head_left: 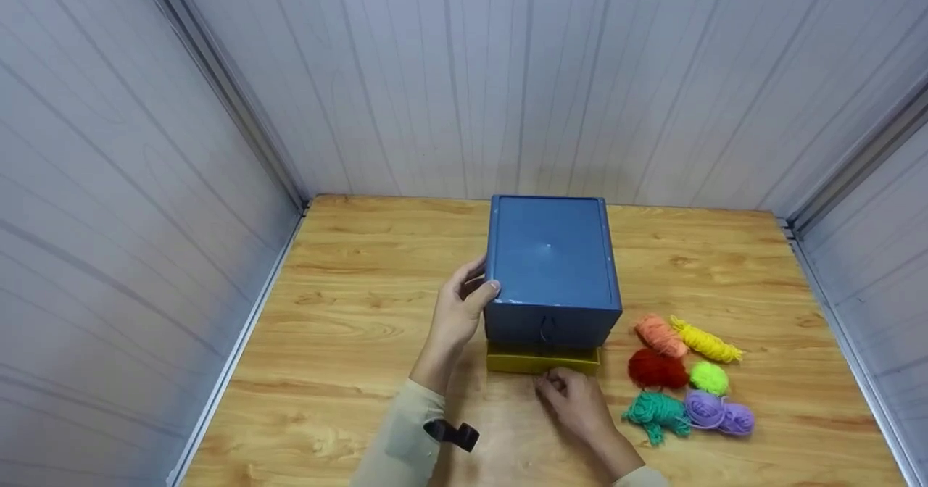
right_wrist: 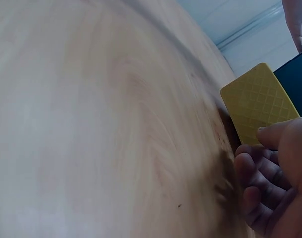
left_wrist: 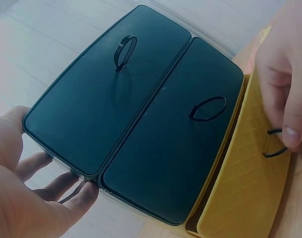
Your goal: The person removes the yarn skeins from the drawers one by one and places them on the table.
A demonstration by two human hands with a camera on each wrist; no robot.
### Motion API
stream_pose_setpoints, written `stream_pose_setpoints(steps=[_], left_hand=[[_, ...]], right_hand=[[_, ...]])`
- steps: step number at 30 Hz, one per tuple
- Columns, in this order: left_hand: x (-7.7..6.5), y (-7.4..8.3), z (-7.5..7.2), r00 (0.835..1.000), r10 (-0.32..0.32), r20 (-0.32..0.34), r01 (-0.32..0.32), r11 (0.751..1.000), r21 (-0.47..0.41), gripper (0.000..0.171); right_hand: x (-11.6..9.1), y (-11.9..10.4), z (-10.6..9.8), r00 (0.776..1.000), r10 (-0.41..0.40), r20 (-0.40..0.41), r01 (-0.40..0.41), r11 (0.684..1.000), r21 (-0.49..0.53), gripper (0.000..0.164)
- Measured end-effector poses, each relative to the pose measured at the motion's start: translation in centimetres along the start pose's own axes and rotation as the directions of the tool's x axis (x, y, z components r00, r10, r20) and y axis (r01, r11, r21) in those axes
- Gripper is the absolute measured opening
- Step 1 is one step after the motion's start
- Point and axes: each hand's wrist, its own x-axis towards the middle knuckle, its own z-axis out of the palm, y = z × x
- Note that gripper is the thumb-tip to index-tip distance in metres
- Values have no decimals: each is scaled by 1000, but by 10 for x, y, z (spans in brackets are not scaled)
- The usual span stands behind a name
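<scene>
A small drawer cabinet (head_left: 551, 255) with a blue top stands on the table, its two upper dark blue drawer fronts (left_wrist: 166, 129) closed and fitted with black loop handles. Below them, the yellow bottom drawer (head_left: 540, 362) sticks out a little past the others. My left hand (head_left: 460, 306) holds the cabinet's left side, thumb over the top front corner and fingers bent along the side. Between thumb and fingers, my right hand (head_left: 576, 404) pinches the yellow drawer's black loop handle (left_wrist: 276, 154). In the right wrist view the handle is hidden behind the fingers.
To the right of the cabinet lie yarn bundles: orange (head_left: 661, 336), yellow (head_left: 707, 340), red (head_left: 656, 369), lime green (head_left: 709, 378), teal (head_left: 658, 414) and purple (head_left: 718, 413). Pale panel walls (head_left: 471, 81) enclose the wooden table (head_left: 348, 313) at the back and sides.
</scene>
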Motion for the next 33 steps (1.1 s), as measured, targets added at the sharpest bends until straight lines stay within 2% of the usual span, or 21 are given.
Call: stream_pose_setpoints(steps=[14, 20, 33], left_hand=[[-1, 3, 2, 1000, -19, 7, 19, 1000, -17, 55], [0, 1, 1, 999, -34, 31, 34, 999, -29, 56], [1, 0, 1, 999, -36, 1, 36, 999, -10, 55]], right_hand=[[14, 3, -5, 999, 35, 1, -35, 999, -39, 20], [20, 4, -6, 1000, 17, 4, -16, 998, -63, 19], [24, 8, -2, 1000, -10, 0, 10, 998, -61, 20]])
